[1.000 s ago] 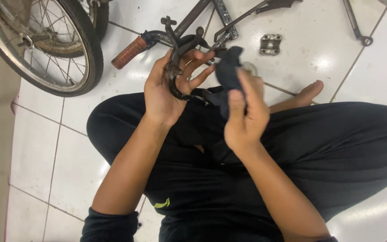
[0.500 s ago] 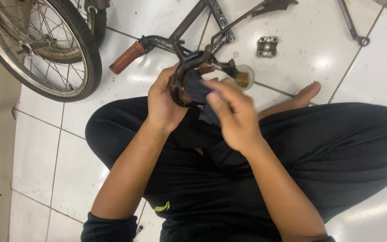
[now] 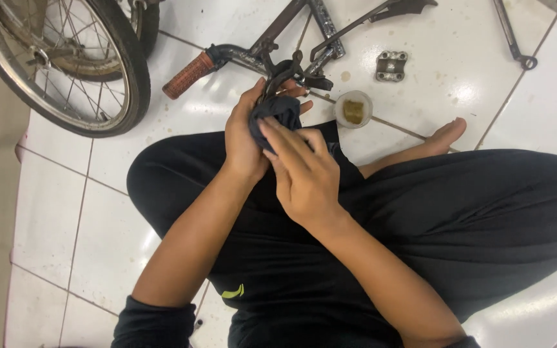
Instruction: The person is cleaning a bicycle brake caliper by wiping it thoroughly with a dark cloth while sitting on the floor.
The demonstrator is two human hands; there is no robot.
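Note:
I sit cross-legged on a white tiled floor in black trousers. My left hand (image 3: 243, 138) grips a small dark curved metal bicycle part (image 3: 278, 74), mostly hidden under a dark cloth (image 3: 277, 113). My right hand (image 3: 301, 171) presses that cloth against the part with its fingers laid flat over it. Both hands meet just above my lap, close to the handlebar.
A bicycle wheel (image 3: 66, 64) lies at the top left. A handlebar with a brown grip (image 3: 188, 75) and brake levers lies ahead. A small round tub of grease (image 3: 353, 109), a metal clamp plate (image 3: 392, 66) and a long tool (image 3: 514, 38) rest on the tiles. My bare foot (image 3: 446, 136) shows at right.
My right hand has brought the cloth down and to the left, onto the part in my left hand. Both hands have dropped a little toward my lap.

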